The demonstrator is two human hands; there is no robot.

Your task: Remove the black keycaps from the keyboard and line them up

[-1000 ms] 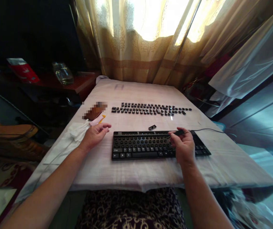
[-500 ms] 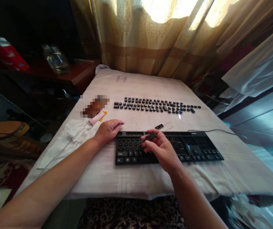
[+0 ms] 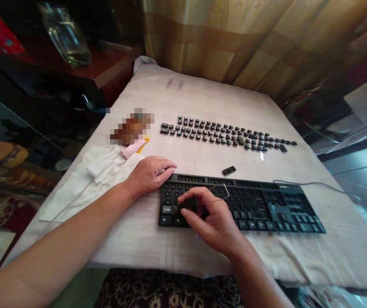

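In my right hand [image 3: 210,214] is a wire keycap puller [image 3: 190,206], its dark handle pinched between thumb and fingers. A thin wire loop sticks out of its back end over the keyboard. Its front tips are close to the Shift key at the left side, but whether they touch it I cannot make out. The black keyboard [image 3: 217,227] has bare switches over its upper rows, while keycaps remain along the bottom. My left hand [image 3: 151,173] is closed at the keyboard's back left corner, thumb against the fingers.
Loose black keycaps [image 3: 209,137] lie in rows behind the keyboard. A small black oblong piece [image 3: 229,170] sits just beyond its back edge. White paper or cloth [image 3: 102,167] is at the left. The keyboard cable [image 3: 318,184] runs right. A glass jar [image 3: 67,40] stands on the side cabinet.
My right hand has moved left and down over the keyboard, with the puller turned and its wire loop raised. My left hand stays at the corner. The camera view has tilted downward.
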